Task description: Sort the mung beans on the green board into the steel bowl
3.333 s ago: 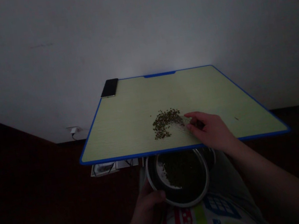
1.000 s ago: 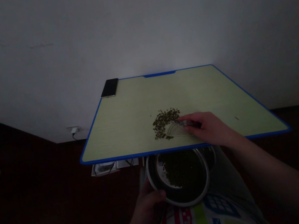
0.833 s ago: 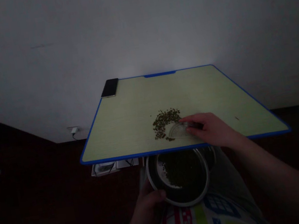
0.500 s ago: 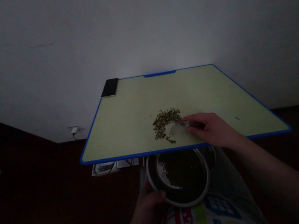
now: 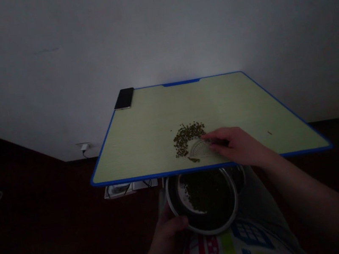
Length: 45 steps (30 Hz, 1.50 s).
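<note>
A pile of small green beans lies on a pale green tabletop with a blue rim. My right hand rests on the tabletop just right of the pile, fingers closed on a clear semicircular plastic piece whose curved edge touches the beans. A few beans lie apart below the pile. Below the table's near edge, my left hand grips the rim of a round metal bowl that holds more green beans.
A black phone lies at the table's far left corner. A white wall stands behind. A plug and socket sit low on the wall at left. A patterned cloth lies under the bowl. The surroundings are dark.
My right hand with the clear piece has slid a little left and nearer along the pile's edge. A few beans have been drawn away below the pile. The left hand and bowl stay put.
</note>
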Each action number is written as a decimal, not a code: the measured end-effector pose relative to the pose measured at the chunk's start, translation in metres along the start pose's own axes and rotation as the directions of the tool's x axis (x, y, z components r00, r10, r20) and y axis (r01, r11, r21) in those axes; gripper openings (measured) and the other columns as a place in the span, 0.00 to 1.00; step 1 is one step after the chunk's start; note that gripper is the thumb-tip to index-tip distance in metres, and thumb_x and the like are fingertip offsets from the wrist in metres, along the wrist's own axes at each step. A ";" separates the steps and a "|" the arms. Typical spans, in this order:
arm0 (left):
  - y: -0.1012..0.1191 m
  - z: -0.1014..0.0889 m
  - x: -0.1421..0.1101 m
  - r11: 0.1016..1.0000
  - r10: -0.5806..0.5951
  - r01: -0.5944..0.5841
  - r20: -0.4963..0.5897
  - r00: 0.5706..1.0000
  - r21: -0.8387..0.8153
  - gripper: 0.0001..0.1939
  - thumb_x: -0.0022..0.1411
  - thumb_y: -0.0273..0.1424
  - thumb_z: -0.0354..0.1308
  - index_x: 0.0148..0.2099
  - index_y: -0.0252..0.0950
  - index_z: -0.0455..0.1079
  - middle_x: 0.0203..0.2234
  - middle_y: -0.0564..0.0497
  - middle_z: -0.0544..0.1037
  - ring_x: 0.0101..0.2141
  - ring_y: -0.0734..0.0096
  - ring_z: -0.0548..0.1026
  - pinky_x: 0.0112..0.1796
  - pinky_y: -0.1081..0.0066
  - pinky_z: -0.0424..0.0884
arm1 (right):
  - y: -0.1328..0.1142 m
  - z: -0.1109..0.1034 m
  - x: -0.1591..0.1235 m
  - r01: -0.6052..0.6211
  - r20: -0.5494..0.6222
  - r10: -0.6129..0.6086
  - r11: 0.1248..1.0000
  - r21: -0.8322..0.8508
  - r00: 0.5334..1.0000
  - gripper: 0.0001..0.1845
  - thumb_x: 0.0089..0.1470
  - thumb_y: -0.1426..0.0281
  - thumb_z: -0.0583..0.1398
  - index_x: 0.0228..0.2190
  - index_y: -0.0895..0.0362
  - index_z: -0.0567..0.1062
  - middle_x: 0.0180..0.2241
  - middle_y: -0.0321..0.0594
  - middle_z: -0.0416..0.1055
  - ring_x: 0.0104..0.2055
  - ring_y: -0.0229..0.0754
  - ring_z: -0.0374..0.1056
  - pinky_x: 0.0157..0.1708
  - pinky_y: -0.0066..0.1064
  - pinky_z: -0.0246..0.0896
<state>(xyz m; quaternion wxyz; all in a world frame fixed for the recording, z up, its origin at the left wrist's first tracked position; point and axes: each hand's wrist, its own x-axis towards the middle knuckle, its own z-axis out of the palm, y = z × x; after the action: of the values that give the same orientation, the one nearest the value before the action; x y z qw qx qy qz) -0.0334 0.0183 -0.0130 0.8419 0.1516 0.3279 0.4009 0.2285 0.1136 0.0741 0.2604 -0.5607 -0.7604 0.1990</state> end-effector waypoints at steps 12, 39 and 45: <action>0.003 0.007 -0.001 1.000 0.012 -0.011 -0.016 1.000 0.013 0.41 0.41 0.22 0.65 0.61 0.39 0.67 0.37 0.46 0.85 0.42 0.53 0.81 0.40 0.63 0.78 | 0.001 0.005 0.005 0.004 -0.003 -0.004 1.000 0.004 1.000 0.20 0.56 0.71 0.59 0.49 0.50 0.78 0.46 0.41 0.79 0.45 0.45 0.75 0.45 0.38 0.70; 0.002 0.004 0.000 1.000 0.009 -0.009 -0.014 1.000 0.029 0.35 0.41 0.23 0.65 0.56 0.37 0.72 0.41 0.43 0.84 0.46 0.48 0.79 0.42 0.59 0.77 | -0.003 0.004 -0.001 0.027 0.060 -0.029 0.999 0.033 0.998 0.20 0.55 0.72 0.58 0.49 0.51 0.78 0.39 0.40 0.79 0.35 0.42 0.73 0.36 0.34 0.67; 0.002 0.005 0.000 0.999 0.008 -0.007 -0.033 0.999 0.031 0.35 0.40 0.23 0.66 0.56 0.37 0.72 0.41 0.45 0.84 0.45 0.50 0.80 0.42 0.60 0.77 | -0.008 0.005 -0.004 0.018 0.065 -0.019 1.000 0.014 0.998 0.19 0.56 0.71 0.58 0.49 0.53 0.78 0.35 0.41 0.78 0.31 0.39 0.70 0.31 0.31 0.64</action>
<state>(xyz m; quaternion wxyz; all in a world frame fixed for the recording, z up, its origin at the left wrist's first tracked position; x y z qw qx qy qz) -0.0319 0.0195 -0.0082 0.8324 0.1592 0.3474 0.4013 0.2203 0.1071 0.0745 0.2411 -0.5450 -0.7723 0.2200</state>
